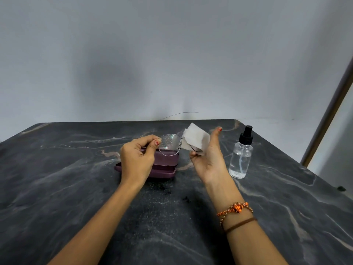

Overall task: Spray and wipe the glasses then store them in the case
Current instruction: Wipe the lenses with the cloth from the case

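Thin silver wire-frame glasses (170, 145) are held up above the dark marbled stone table (57, 188), pinched at one lens edge by the left hand (136, 159), thumb and forefinger pressed together on the rim. The visible lens is covered in spray droplets, so I judge spraying done and wiping about to start. Right hand (207, 159) pinches a white folded wipe cloth (196, 139) between thumb and palm side, other fingers spread upward; cloth sits over the far lens side, contact unclear.

Risks:
- One-point pinch on a thin rim: wiping pressure from the right could twist or bend the frame, or slip it out of wet fingers.
- Drop path lands on the open maroon hard-shell case (164, 165) directly below, or on stone, so lens scratch likely.
- Fingertip on the lens edge may leave a smear after the wipe.
- Clear plastic spray bottle with black pump top (241, 155) stands upright just beside the right wrist; an outward elbow swing could tip it.
- Temple arm near the cloth could snag the fabric.

Room: table open left and toward the body; wet speckles on the surface in front. Far edge near the grey wall, behind the case. Right table edge lies beyond the bottle. Wipe motion should stay between case and body.
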A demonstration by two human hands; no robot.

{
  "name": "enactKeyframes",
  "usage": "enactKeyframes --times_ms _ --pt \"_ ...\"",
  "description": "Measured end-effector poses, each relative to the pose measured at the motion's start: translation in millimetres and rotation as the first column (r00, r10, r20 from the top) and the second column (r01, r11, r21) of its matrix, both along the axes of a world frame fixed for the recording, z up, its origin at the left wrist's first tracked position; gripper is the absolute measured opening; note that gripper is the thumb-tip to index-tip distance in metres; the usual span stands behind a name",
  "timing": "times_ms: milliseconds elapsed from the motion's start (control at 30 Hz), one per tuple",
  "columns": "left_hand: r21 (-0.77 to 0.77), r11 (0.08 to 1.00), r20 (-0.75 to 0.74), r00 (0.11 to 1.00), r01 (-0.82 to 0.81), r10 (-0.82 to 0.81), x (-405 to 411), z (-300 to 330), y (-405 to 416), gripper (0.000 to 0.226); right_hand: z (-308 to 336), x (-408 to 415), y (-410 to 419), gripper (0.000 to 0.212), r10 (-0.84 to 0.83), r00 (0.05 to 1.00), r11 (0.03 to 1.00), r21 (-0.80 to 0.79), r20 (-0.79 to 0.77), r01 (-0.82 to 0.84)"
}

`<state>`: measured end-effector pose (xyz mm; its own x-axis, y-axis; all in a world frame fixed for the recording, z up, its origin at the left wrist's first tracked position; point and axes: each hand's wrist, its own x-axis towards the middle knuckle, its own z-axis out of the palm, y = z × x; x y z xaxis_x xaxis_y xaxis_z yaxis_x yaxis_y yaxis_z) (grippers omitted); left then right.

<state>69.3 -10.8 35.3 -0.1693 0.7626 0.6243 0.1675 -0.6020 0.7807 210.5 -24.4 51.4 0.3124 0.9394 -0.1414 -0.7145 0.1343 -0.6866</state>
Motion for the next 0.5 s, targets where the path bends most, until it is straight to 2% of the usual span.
enactKeyframes --times_ms 67,133,200,267,333,467,500 --pt "-0.023 1.000 0.042 0.999 -0.012 0.013 -3 2 1 0.019 1 2 -3 0.046 0.118 0.992 0.991 0.071 -0.043 -0.115" --pt "-0.036 0.999 0.066 0.998 -0.009 0.011 -6 4 2 0.018 3 2 -7 0.026 0.187 0.981 0.977 0.116 -0.060 -0.179" --pt "-0.042 0.999 0.083 0.997 -0.002 0.005 -8 6 2 0.017 5 2 -9 0.008 0.175 0.984 0.979 0.107 -0.008 -0.174" --pt "-0.050 0.999 0.104 0.995 0.014 -0.009 -11 8 3 0.020 4 1 -8 0.010 0.159 0.983 0.983 0.073 0.088 -0.166" --pt "-0.053 0.998 0.103 0.994 0.041 -0.036 -14 8 4 0.022 3 1 -9 0.009 0.150 0.981 0.986 0.047 0.120 -0.157" --pt "-0.036 0.996 0.067 0.994 0.084 -0.082 -14 7 4 0.024 2 3 -9 0.018 0.134 0.983 0.974 0.199 -0.129 -0.107" --pt "-0.029 0.996 0.070 0.994 0.084 -0.082 -13 7 4 0.024 1 3 -8 0.020 0.135 0.981 0.969 0.223 -0.141 -0.102"
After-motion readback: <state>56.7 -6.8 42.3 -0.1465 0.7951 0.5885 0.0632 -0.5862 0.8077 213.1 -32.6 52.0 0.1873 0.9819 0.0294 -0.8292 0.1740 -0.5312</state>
